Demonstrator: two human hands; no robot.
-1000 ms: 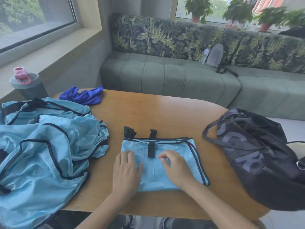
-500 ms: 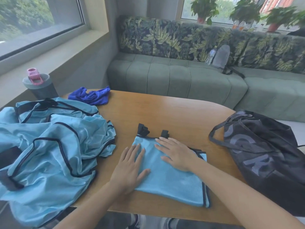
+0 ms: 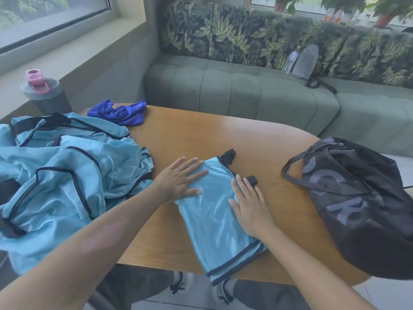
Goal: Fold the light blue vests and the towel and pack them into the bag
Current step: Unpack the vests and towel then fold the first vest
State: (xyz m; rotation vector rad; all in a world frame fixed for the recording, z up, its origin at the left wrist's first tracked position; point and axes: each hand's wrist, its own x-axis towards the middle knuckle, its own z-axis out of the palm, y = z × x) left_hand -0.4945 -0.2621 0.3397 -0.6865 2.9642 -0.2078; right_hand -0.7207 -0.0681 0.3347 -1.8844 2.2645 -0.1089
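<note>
Now — folded vest [image 3: 220, 222] overhanging table [image 3: 223, 135] edge

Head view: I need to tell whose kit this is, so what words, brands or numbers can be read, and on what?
"CK": large grey letters on the black bag; any letters before them are lost in folds.
Clear bottle on the sofa: label too blurred to read.
Folded light blue vest, vest pile, blue towel: no text.

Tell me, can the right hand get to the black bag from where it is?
Probably yes. The right hand lies flat on the folded vest, and only bare table shows between it and the black bag.
</note>
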